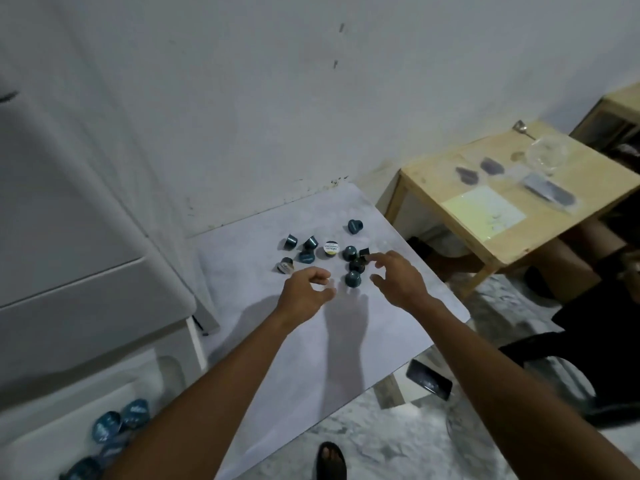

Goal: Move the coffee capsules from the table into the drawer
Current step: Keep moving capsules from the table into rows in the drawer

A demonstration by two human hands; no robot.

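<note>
A white cabinet [69, 237] filled the space to the left of both hands, and low on it an open drawer [45, 441] already held several blue coffee capsules [119, 420], well behind and to the left of the left grip. The white bench [346, 341] lay under both forearms and carried the rest of the capsules in a loose scatter just beyond the fingertips. A wooden side table [485, 209] stood off to the right of the right grip, with a clear glass bowl [547, 155] and a flat pale sheet [485, 211] on it; any print on that sheet was too blurred to read. The left hand [304, 289] hovered over the bench with its grip half curled, fingers bent inward and nothing between them. The right hand [398, 275] reached further out, its grip spread wide and empty, the forefinger almost touching a dark capsule [363, 252]. Between the two grips stood one teal capsule [353, 279], apart from both. Ahead of the left grip lay a small cluster of teal capsules [306, 251]. Ahead of both grips, one capsule [331, 248] showed a white foil lid with a yellow band and dark lettering, too small to make out. One more teal capsule [355, 226] sat alone at the far side.
</note>
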